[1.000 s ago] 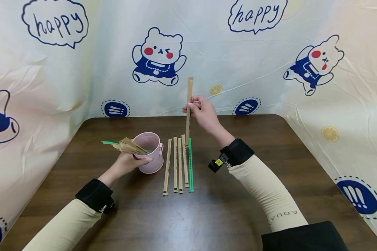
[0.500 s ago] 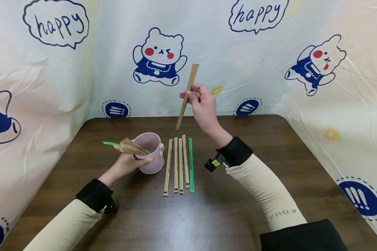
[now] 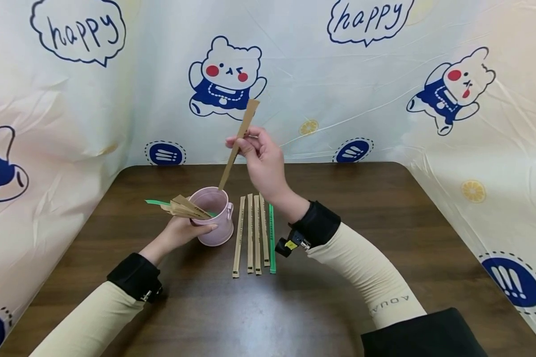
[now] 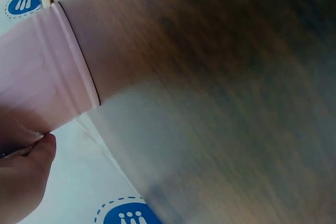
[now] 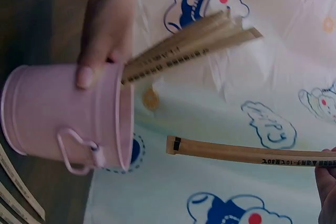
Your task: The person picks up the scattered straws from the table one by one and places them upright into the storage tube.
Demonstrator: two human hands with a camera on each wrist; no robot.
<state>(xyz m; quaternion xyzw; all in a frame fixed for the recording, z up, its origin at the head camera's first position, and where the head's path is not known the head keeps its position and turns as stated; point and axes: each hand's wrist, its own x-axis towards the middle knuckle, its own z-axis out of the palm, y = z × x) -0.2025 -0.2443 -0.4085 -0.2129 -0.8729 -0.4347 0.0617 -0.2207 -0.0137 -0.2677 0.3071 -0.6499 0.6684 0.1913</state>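
My left hand (image 3: 178, 234) grips the side of a small pink bucket (image 3: 218, 232), which stands on the table. Several paper-wrapped straws (image 3: 185, 208), brown with a green one among them, lean out over its left rim. Between thumb and fingers, my right hand (image 3: 268, 166) pinches one brown wrapped straw (image 3: 238, 144), tilted, its lower end at the bucket's far rim in the head view. The right wrist view shows that straw's end (image 5: 176, 145) apart from the bucket mouth (image 5: 126, 124). In the left wrist view, fingers (image 4: 39, 156) press against the bucket wall (image 4: 42, 66).
Right of the bucket, several brown wrapped straws (image 3: 238, 243) and one green straw (image 3: 272, 243) lie roughly side by side on the dark wooden table (image 3: 339, 287). A printed cloth (image 3: 295, 89) hangs behind and at both sides.
My right hand lifts the brown wrapped straw from beside the row, then carries it left towards the bucket and slightly down. The left hand and bucket stay in place.
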